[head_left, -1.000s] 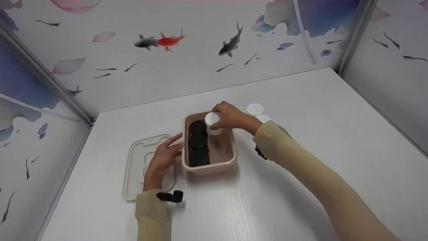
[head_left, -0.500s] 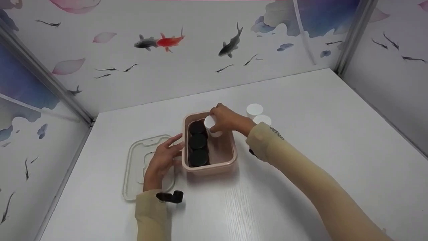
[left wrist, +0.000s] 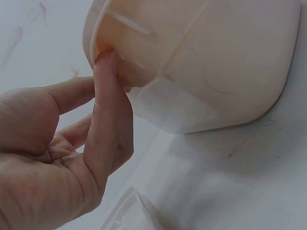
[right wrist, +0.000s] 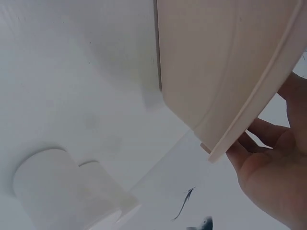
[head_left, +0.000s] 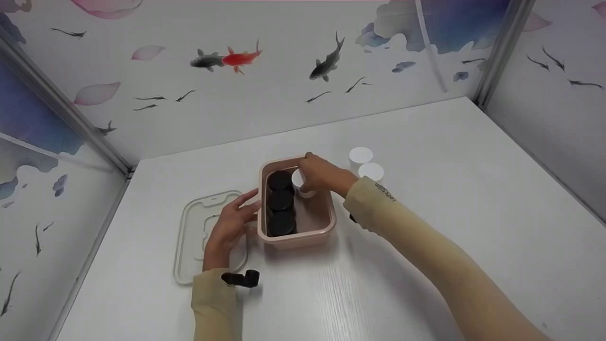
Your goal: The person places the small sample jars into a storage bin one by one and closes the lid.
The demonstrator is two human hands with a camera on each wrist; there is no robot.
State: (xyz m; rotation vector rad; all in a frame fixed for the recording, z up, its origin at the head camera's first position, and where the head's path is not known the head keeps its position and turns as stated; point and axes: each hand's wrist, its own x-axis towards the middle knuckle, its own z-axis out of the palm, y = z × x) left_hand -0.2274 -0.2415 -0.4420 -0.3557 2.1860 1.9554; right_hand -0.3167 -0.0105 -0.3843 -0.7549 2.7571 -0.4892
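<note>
A pink plastic box (head_left: 300, 243) stands in the middle of the head view, with a row of black-topped jars (head_left: 281, 200) along its left half. My right hand (head_left: 326, 174) reaches over the far right rim and holds a white cylindrical jar (head_left: 297, 178) down inside, beside the farthest black top; fingers hide part of it. In the right wrist view, the box wall hides the jar. My left hand (head_left: 229, 225) touches the box's left side, its fingertips just under the rim (left wrist: 98, 36) in the left wrist view, fingers mostly extended.
Two more white jars (head_left: 361, 155) stand upright right of the box, near the right sleeve. A pale rectangular lid (head_left: 187, 246) lies flat under the left wrist. A patterned wall (head_left: 279, 104) borders the white table at the back, with side panels left and right.
My right hand has sunk lower into the box with the white jar, which now sits deeper and straighter. The right sleeve has shifted left. My left hand and the box stay put.
</note>
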